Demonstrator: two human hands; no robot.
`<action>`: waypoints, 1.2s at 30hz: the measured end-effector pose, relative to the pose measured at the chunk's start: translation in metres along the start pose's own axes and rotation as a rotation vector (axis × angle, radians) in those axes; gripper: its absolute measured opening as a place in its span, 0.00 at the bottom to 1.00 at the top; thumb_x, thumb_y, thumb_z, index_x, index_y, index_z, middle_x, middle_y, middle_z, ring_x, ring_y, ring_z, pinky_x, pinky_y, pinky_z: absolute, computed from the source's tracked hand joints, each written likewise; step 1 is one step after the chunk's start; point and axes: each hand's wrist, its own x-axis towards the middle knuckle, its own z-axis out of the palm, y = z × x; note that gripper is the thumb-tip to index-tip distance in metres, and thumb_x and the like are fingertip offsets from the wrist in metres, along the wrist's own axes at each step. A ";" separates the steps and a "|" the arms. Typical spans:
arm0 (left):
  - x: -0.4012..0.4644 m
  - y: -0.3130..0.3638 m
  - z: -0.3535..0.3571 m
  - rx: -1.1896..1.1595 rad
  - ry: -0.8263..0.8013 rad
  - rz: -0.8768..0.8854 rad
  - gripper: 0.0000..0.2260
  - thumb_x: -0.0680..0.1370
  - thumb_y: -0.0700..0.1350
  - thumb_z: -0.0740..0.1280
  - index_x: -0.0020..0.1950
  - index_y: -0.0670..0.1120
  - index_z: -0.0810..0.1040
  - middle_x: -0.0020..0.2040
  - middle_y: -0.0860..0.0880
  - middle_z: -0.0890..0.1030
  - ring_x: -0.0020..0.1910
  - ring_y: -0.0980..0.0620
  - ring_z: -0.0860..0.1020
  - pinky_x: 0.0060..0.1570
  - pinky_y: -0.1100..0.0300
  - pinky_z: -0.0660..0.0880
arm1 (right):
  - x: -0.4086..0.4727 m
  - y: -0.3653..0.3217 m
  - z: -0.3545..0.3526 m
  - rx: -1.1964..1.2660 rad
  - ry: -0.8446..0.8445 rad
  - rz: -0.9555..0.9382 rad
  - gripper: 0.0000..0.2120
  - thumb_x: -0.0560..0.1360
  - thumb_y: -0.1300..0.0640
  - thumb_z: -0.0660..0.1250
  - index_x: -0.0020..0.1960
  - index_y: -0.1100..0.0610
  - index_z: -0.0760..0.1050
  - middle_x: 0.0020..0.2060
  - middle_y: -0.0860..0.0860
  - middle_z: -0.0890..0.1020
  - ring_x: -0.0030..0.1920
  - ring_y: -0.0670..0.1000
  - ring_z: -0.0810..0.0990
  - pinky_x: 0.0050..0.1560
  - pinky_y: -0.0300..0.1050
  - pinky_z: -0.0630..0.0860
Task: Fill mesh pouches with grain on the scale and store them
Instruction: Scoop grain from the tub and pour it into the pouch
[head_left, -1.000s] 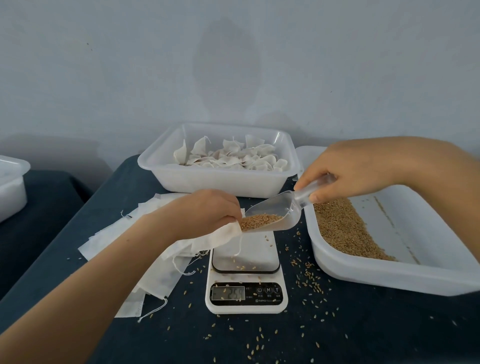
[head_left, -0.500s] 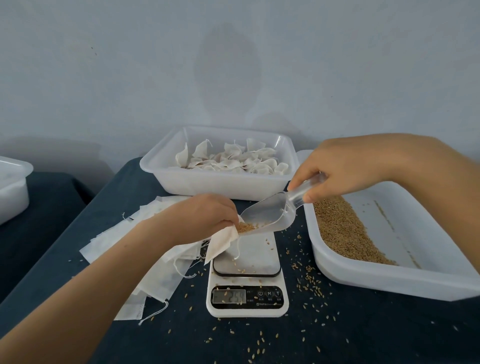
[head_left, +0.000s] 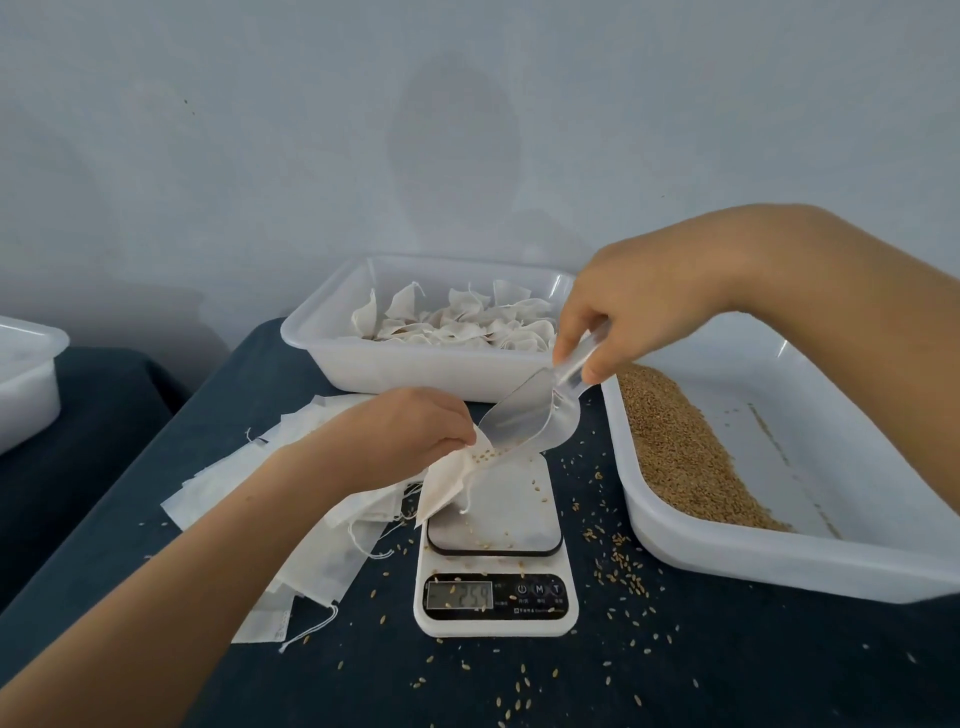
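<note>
My left hand pinches the mouth of a white mesh pouch, which hangs onto the platform of the white digital scale. My right hand grips the handle of a clear plastic scoop, tilted steeply with its lip at the pouch mouth. Only a few grains remain in the scoop. The scale display reads about 25.9. A white tray at the right holds brown grain.
A white tub behind the scale holds several filled pouches. A pile of flat empty pouches lies left of the scale. Loose grains are scattered on the dark blue tablecloth. Another white tub stands at far left.
The scoop has tipped up steeply and its grain has poured into the pouch. My right hand has risen. The pouch now sags fuller onto the scale.
</note>
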 end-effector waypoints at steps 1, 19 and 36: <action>0.000 0.001 0.000 -0.002 0.001 -0.006 0.11 0.81 0.43 0.60 0.58 0.46 0.80 0.57 0.52 0.79 0.56 0.56 0.75 0.57 0.68 0.66 | 0.001 -0.002 -0.003 -0.009 -0.010 0.001 0.14 0.74 0.45 0.67 0.59 0.41 0.76 0.40 0.46 0.80 0.44 0.48 0.80 0.42 0.40 0.72; -0.007 -0.005 -0.003 -0.033 0.138 -0.104 0.09 0.80 0.42 0.62 0.51 0.43 0.82 0.49 0.50 0.80 0.49 0.51 0.77 0.51 0.54 0.72 | -0.026 0.041 0.029 0.365 0.137 0.125 0.09 0.73 0.45 0.66 0.52 0.35 0.74 0.35 0.39 0.81 0.32 0.39 0.78 0.35 0.34 0.70; 0.013 0.001 0.001 0.047 0.297 -0.109 0.06 0.77 0.47 0.66 0.43 0.46 0.77 0.44 0.54 0.73 0.47 0.53 0.70 0.49 0.59 0.69 | 0.007 0.095 0.195 0.551 0.002 0.778 0.18 0.78 0.46 0.60 0.36 0.58 0.69 0.34 0.51 0.73 0.34 0.50 0.71 0.35 0.41 0.67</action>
